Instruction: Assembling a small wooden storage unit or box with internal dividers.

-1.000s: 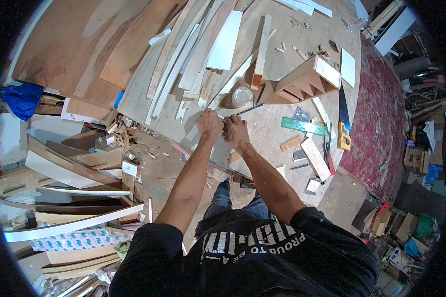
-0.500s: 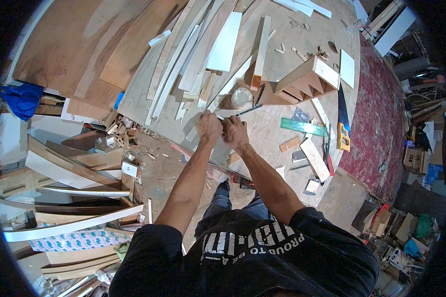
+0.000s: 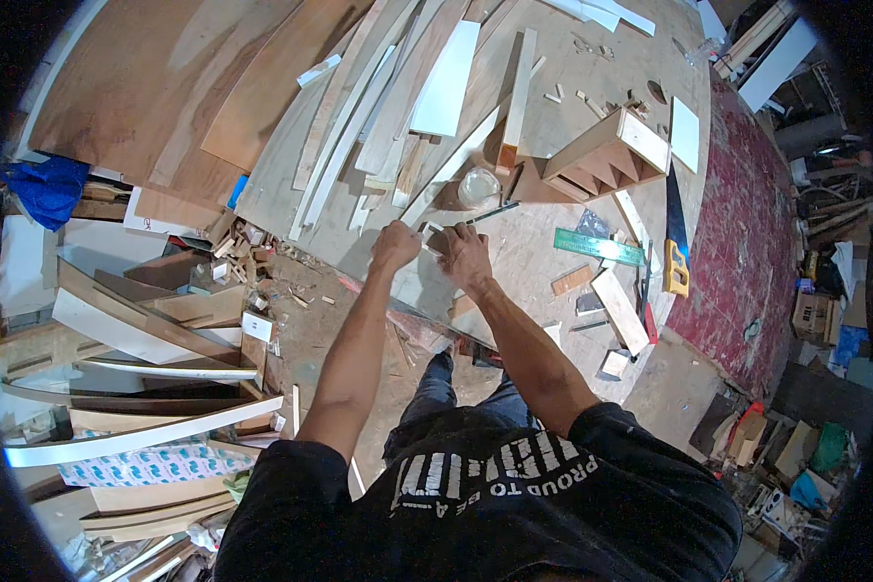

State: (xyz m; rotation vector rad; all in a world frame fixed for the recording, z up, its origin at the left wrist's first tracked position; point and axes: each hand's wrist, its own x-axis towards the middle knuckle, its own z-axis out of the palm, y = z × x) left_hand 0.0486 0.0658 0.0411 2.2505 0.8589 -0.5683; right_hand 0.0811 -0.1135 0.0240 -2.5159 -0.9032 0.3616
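Note:
My left hand [image 3: 396,245] is closed in a fist over the near edge of the wooden worktable; whatever it holds, if anything, is hidden. Close to its right, my right hand [image 3: 466,254] pinches a small flat piece [image 3: 435,235] with a pale edge, its material too small to tell. A thin dark stick [image 3: 493,214] lies just past the right fingers. Beyond it stands a clear jar [image 3: 478,188]. To the right are a green ruler [image 3: 598,246] and a divided wooden box [image 3: 606,155].
Long wood strips [image 3: 344,145] and a white board [image 3: 446,82] cover the table's far left. A handsaw [image 3: 676,262] with a yellow handle lies at the right, by wood offcuts [image 3: 619,310]. Curved boards [image 3: 155,432] are stacked at the lower left.
My hands have come apart a little, the left one shifting left. The small piece in my right fingers now shows in the gap between them.

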